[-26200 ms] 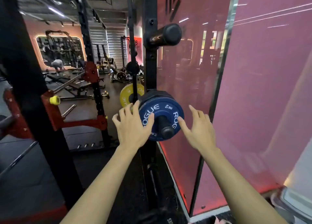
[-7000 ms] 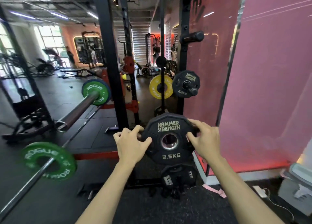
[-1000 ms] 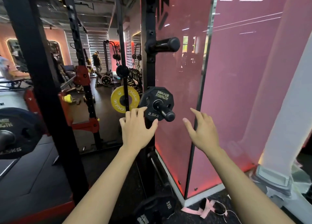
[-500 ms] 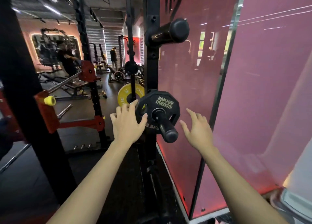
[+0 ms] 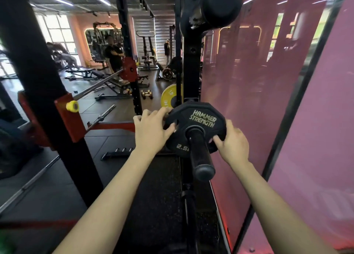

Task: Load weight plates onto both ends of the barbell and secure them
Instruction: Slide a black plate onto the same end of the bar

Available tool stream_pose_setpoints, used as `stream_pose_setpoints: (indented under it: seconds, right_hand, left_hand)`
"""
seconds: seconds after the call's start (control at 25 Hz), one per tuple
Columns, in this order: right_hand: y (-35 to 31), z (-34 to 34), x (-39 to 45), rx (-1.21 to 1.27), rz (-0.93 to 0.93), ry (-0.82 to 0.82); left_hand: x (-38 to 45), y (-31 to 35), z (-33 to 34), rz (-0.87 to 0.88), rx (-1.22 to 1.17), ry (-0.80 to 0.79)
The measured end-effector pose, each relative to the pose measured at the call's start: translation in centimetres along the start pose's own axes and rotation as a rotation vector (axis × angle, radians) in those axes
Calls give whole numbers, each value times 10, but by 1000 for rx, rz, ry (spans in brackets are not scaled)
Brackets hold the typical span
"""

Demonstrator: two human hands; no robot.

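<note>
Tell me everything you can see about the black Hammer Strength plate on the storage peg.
The Hammer Strength plate is a small black many-sided disc, rubbery-looking, with pale raised lettering and a partly hidden "2.5" marking. It stands upright, threaded on a black storage peg that pokes out through its centre hole from the rack upright. The left hand grips its left edge and the right hand grips its lower right edge. A yellow plate sits behind it.
</note>
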State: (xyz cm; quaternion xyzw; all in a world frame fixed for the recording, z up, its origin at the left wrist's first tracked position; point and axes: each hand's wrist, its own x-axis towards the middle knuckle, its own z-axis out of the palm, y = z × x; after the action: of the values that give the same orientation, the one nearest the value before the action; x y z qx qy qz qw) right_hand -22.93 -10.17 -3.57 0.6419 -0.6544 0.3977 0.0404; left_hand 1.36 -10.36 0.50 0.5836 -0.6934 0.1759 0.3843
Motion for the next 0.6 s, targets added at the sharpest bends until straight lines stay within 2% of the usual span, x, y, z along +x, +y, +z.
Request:
stream_pose_setpoints:
  seconds: [0.24,0.4,0.6]
  right_hand:
    - [-15,-24,-17,90,-19,72]
    - [-18,-48,-49,36,-63,131]
    - [-33,-81,-104,-38,-13,274]
  left_hand:
    - [-28,-1,-9,-93,-244,-76]
    - [-63,-3,-25,-111,-432,-90]
    - [-85,11,-62,-94,-453,-18]
